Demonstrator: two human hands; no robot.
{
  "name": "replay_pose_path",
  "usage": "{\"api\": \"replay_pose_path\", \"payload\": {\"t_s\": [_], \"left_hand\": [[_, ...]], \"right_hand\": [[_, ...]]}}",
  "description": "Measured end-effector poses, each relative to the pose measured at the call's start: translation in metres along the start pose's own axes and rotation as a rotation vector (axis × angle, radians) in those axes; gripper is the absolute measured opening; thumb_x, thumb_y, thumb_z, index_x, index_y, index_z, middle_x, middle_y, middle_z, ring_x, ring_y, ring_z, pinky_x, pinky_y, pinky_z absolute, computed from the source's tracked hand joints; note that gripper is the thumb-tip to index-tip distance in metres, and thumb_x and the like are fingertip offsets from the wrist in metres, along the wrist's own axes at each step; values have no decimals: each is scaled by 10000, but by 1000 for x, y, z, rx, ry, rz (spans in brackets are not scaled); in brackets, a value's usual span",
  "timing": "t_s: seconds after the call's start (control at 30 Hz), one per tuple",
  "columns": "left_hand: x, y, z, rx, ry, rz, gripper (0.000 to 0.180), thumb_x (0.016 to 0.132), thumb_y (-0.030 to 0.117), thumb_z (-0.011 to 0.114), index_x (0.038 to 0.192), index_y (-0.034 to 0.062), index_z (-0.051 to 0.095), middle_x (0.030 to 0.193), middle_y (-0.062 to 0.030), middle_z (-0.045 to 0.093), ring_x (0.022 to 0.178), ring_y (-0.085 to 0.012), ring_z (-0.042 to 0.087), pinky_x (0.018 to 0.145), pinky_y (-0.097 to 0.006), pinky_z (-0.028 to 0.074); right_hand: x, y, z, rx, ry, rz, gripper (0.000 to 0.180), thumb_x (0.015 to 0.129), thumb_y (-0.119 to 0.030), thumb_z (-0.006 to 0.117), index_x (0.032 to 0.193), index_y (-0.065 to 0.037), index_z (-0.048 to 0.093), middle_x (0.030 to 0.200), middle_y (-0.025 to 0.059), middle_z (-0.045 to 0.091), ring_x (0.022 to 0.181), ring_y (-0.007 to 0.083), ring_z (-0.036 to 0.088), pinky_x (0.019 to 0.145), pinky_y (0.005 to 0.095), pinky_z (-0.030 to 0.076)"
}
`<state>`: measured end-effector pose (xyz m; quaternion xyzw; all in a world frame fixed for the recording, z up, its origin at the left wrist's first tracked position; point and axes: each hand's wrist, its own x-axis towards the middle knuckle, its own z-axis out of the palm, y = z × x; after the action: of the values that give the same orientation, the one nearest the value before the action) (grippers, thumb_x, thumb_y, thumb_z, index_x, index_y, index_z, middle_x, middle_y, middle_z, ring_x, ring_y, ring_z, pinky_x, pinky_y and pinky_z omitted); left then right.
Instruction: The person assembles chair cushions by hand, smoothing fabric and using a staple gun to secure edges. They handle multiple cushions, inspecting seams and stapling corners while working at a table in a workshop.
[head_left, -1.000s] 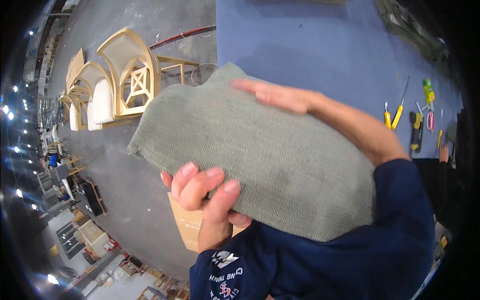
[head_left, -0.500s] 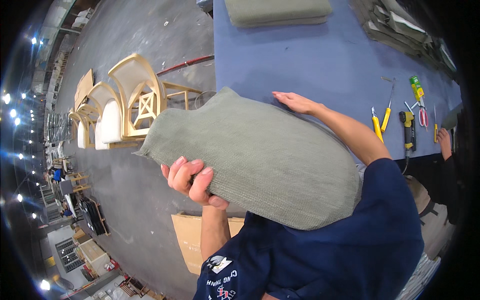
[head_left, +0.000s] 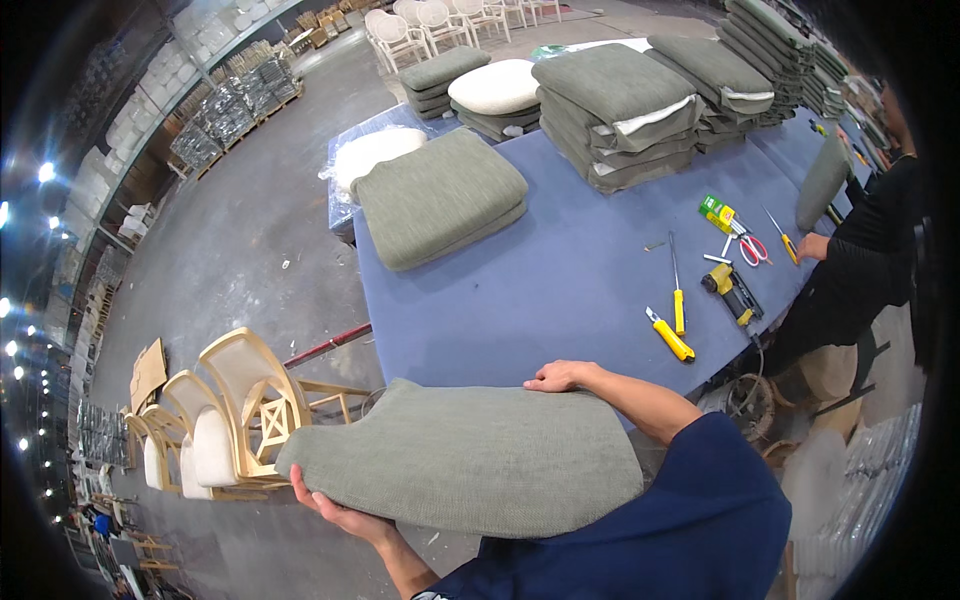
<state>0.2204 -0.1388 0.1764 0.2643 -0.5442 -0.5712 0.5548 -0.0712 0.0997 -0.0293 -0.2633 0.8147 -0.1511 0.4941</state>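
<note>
A grey-green upholstered seat cushion (head_left: 470, 455) is held up in front of my body, at the near edge of the blue-covered table. My left hand (head_left: 340, 512) grips it by its near left edge, partly underneath. At the far edge, my right hand (head_left: 562, 376) curls against the fabric, with part of the fingers hidden behind the cushion. Farther in on the table lie two stacked grey-green cushions (head_left: 440, 195).
Tall cushion stacks (head_left: 620, 110) stand at the back. On the right of the table (head_left: 480, 310) lie a yellow cutter (head_left: 670, 335), a yellow-handled screwdriver (head_left: 679, 305), scissors (head_left: 750, 248) and a staple gun (head_left: 735, 295). A co-worker's hand (head_left: 815, 247) is beyond. Wooden chairs (head_left: 245, 400) stand left.
The view has lifted, so more of the table and its stacks shows. The cushion has swung to lie more level, and my left hand has slid toward its left end.
</note>
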Motion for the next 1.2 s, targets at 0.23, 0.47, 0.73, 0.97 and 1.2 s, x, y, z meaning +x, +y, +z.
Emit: {"api": "replay_pose_path", "payload": {"t_s": [0.23, 0.47, 0.73, 0.97, 1.2], "left_hand": [[14, -27, -50, 7, 9, 18, 443, 1040, 401, 361, 1384, 140, 457, 1399, -153, 494, 1285, -328, 559, 1043, -466, 529], [-6, 12, -65, -93, 132, -199, 510, 1022, 374, 374, 1455, 112, 434, 1411, -133, 523, 1288, -302, 574, 1045, -478, 530], [18, 9, -70, -202, 120, -371, 575, 1027, 338, 385, 1548, 99, 412, 1494, -156, 521, 1353, -323, 538, 1092, -492, 492], [42, -141, -97, 200, 25, -792, 669, 1019, 502, 449, 1499, 37, 469, 1469, -176, 544, 1347, -362, 528, 1129, -541, 415], [-33, -268, -22, 14, -252, -867, 774, 1068, 591, 314, 1585, 16, 344, 1566, -206, 460, 1437, -345, 464, 1184, -472, 388]], "right_hand": [[-6, -18, 4, -17, -40, 34, 864, 987, -745, 376, 1525, -85, 520, 1548, 187, 510, 1447, 363, 464, 1157, 563, 400], [19, -20, -9, -84, -86, 8, 904, 985, -756, 388, 1495, -26, 541, 1581, 220, 455, 1458, 398, 438, 1175, 564, 380], [-12, -60, -97, -56, 309, -86, 836, 970, -667, 556, 1381, 59, 596, 1418, 272, 593, 1352, 379, 555, 1126, 464, 451], [-197, -129, -172, 427, 187, -911, 784, 942, -400, 682, 1551, 24, 430, 1429, 184, 583, 1330, 251, 545, 1118, 374, 425], [-247, -163, -81, 270, 361, -1197, 896, 894, -265, 674, 1623, 41, 253, 1691, 220, 233, 1579, 323, 219, 1275, 427, 180]]}}
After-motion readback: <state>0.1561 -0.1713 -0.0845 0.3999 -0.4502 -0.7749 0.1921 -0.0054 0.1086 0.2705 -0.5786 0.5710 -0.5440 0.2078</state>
